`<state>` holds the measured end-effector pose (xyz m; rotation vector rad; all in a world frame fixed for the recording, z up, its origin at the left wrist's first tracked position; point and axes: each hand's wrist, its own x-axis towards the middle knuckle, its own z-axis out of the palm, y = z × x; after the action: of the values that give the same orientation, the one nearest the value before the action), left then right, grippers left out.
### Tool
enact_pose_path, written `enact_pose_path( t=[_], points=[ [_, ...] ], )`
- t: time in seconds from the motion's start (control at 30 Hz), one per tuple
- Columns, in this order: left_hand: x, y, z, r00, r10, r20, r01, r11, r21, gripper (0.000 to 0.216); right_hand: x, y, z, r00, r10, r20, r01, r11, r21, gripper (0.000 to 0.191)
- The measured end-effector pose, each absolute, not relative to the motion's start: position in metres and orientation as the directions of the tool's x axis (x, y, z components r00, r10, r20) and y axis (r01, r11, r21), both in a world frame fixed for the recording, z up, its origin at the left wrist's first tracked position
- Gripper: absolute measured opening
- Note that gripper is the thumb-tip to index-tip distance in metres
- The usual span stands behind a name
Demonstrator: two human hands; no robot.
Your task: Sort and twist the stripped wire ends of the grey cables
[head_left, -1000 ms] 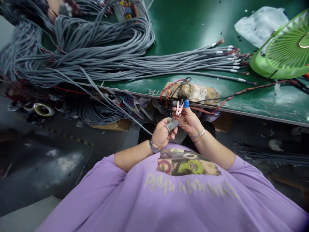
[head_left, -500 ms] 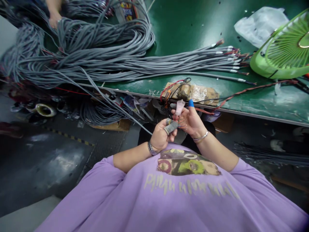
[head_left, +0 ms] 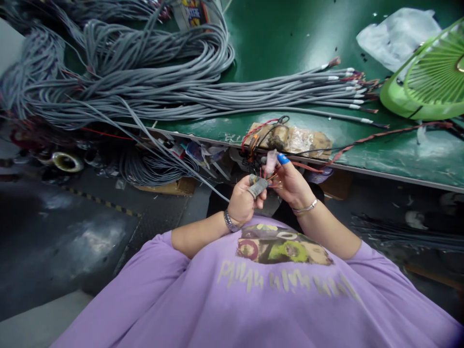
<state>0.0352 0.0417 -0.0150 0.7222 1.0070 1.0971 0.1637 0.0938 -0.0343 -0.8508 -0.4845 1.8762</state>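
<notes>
So: left hand (head_left: 242, 202) pinching wires (head_left: 274, 185), right hand (head_left: 291, 184) holding pink tool (head_left: 271, 162).

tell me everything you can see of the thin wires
The thin wires are several slender strands, some reddish, splayed apart rather than bundled. Held in the left hand, they spread toward the right hand, close to a pale pink tool. Blur hides their count and exactly what they touch there.

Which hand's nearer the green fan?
Right. The right hand is left of the green fan and nearer the wearer's body; the left hand is also on that side but farther left, with the right hand between it and the fan.
</notes>
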Motion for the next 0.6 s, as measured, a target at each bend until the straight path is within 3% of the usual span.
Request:
enact_pose_path(
  t=[0.2, 0.6],
  points=[
    [0.0337, 0.0395, -0.0182, 0.137, 0.948, -0.287, -0.384, 0.318, 0.867, 0.041, 0.1626, 0.0919, -0.0298, -0.248, 0.896, -0.367, -0.593, -0.440, -0.674, 0.033],
    [0.0344, 0.0433, -0.0211, 0.140, 0.944, -0.300, -0.365, 0.331, 0.870, 0.045, 0.1568, 0.1002, -0.0352, -0.240, 0.883, -0.403, -0.639, -0.456, -0.619, 0.049]
  ],
)
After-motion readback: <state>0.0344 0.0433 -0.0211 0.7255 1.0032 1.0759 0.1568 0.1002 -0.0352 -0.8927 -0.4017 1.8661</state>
